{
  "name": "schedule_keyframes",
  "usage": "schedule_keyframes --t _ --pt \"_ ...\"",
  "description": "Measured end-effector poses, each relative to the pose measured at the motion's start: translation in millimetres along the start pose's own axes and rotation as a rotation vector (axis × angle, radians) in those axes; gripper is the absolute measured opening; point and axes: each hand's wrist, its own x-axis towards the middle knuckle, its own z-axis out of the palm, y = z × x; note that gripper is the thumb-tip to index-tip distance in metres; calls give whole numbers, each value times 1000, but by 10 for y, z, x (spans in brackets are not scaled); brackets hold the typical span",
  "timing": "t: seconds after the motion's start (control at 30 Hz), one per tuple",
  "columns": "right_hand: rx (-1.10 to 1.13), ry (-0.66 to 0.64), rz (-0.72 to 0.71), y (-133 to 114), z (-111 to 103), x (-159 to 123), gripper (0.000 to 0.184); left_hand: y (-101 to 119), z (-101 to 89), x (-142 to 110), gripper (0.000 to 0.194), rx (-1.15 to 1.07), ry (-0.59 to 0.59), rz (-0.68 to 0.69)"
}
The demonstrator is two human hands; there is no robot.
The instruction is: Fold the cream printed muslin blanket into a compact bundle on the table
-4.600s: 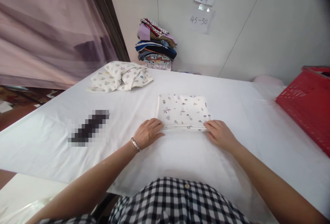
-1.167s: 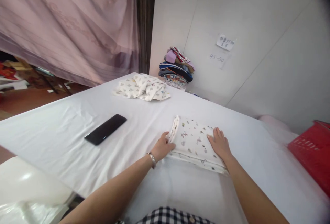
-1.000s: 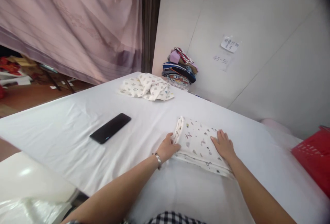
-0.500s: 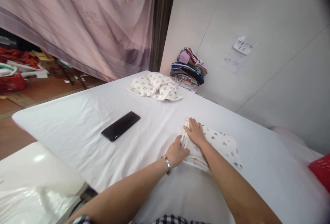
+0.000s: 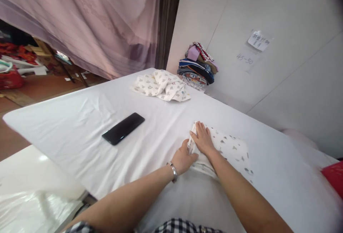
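Note:
A folded white cloth (image 5: 233,149) printed with small grey and dark motifs lies near the table's front edge. My right hand (image 5: 204,139) rests flat on its top left part, fingers stretched out. At the cloth's left side, my left hand (image 5: 183,158) grips the folded edge, its thumb on the near side and its fingers partly hidden. A metal bracelet (image 5: 173,171) is on the left wrist. Farther back lies a second cloth (image 5: 163,85), crumpled, white with a small print.
The table (image 5: 88,133) has a wrinkled white cover. A black phone (image 5: 123,128) lies on its left half. Stacked folded fabrics (image 5: 197,69) stand at the back by the grey wall (image 5: 281,8). A pink curtain (image 5: 107,25) hangs behind; something red (image 5: 333,177) is at the right edge.
The view has shifted slightly. Both hands stay at almost the same places on the folded cloth, and nothing else has visibly moved.

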Motion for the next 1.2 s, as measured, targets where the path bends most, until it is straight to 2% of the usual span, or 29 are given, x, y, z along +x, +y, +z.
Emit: schedule_keyframes --t 0.13,0.23,0.3,0.43,0.5,0.57,0.63,0.73,0.83,0.9,0.97,1.07,1.2 --pt "25 -32 -2 -32 9 -1 69 -24 -6 28 77 -27 -10 12" --pt "97 -62 6 12 -147 -65 67 -59 -5 55 77 -23 -7 19" --pt "69 -25 14 112 -301 -165 67 -90 -4 78 77 -20 -3 30" --pt "-138 127 124 562 -568 -447 70 -122 -19 113 77 -56 -15 42" --pt "-184 131 253 860 -602 -579 71 -103 -37 111 78 -74 -28 24" --pt "-154 75 378 1118 -554 -667 71 -64 -55 94 78 -77 -44 6" --pt "-90 31 435 1284 -461 -694 72 -18 -67 69 79 -80 -51 -4" --pt "48 54 425 1374 -382 -654 72 38 -78 39 80 -122 -55 -10" --pt "440 173 468 1440 -473 -643 69 50 -89 30 80 -168 -40 -41" --pt "685 271 552 1531 -584 -715 65 29 -99 39 80 -189 -37 -66" --pt "811 319 656 1633 -672 -860 65 -3 -106 56 80 -206 -47 -75" --pt "916 284 779 1692 -702 -1166 69 -40 -111 82 80 -228 -51 -71" --pt "1027 266 785 1525 -608 -1596 74 -23 -113 87 81 -270 -68 -100"
